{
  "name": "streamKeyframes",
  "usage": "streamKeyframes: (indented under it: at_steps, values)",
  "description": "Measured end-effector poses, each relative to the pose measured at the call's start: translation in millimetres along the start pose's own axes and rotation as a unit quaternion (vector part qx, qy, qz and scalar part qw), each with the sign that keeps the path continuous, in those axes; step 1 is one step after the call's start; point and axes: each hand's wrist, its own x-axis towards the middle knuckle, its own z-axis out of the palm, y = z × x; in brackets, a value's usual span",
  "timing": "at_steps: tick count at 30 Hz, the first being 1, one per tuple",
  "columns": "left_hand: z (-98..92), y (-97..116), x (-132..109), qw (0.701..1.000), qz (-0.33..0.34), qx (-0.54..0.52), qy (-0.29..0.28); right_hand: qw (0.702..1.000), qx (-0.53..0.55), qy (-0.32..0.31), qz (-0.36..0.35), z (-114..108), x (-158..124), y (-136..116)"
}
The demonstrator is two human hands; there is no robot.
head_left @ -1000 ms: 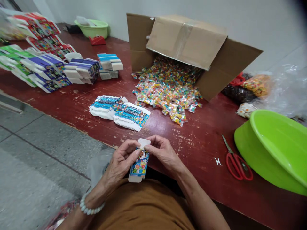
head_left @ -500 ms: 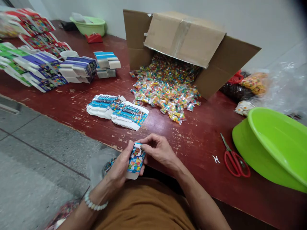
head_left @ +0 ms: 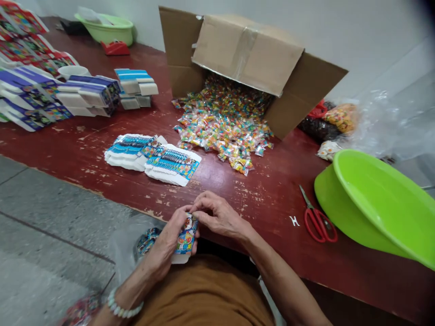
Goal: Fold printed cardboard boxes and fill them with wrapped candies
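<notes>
A small blue printed candy box (head_left: 186,237) is held in front of my body at the table's near edge. My left hand (head_left: 170,235) wraps round it from the left, with fingertips showing on its right side. A white flap sticks out at the lower end. The fingers of my right hand (head_left: 217,216) pinch at the box's top end, which they partly cover. Beyond my hands lie two fanned stacks of flat blue boxes (head_left: 173,164). Wrapped candies (head_left: 220,131) spill from a tipped cardboard box (head_left: 251,50) behind them.
Red-handled scissors (head_left: 319,222) and a small white scrap (head_left: 294,221) lie right, beside a bright green basin (head_left: 360,213). Stacks of purple boxes (head_left: 30,97) and light-blue boxes (head_left: 136,86) stand left. A red tape dispenser (head_left: 115,48) sits near a pale green basin (head_left: 112,29).
The view has turned to the right, so the table's things sit further left. My right fingers have closed over the top of the box, hiding its white top flap.
</notes>
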Motion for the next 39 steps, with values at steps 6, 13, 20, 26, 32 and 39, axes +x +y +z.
streamKeyframes:
  at_steps: [6,13,20,26,32,39]
  values:
    - [-27.2,-11.4,-21.4,0.995,-0.085,-0.032,-0.028,0.891,-0.289,0.289,0.198,-81.2,13.6,67.6]
    - [-122.0,2.6,-27.4,0.955,-0.058,0.282,-0.073,0.9,-0.347,0.194,0.179,-78.3,4.6,90.7]
    - [-121.6,11.5,-34.9,0.945,-0.137,0.294,-0.048,0.973,0.004,0.148,0.178,-37.2,-7.2,50.7]
    - [-56.0,22.3,-20.3,0.976,-0.034,0.188,-0.104,0.987,0.137,0.031,0.083,3.7,-4.2,-10.1]
    - [-32.0,24.6,-17.7,0.957,0.046,0.276,-0.077,0.994,-0.092,-0.015,-0.064,7.6,-1.8,-24.5]
    - [-18.9,20.6,-11.8,0.974,0.107,0.199,-0.013,0.998,0.055,-0.003,-0.015,9.2,1.9,-26.8]
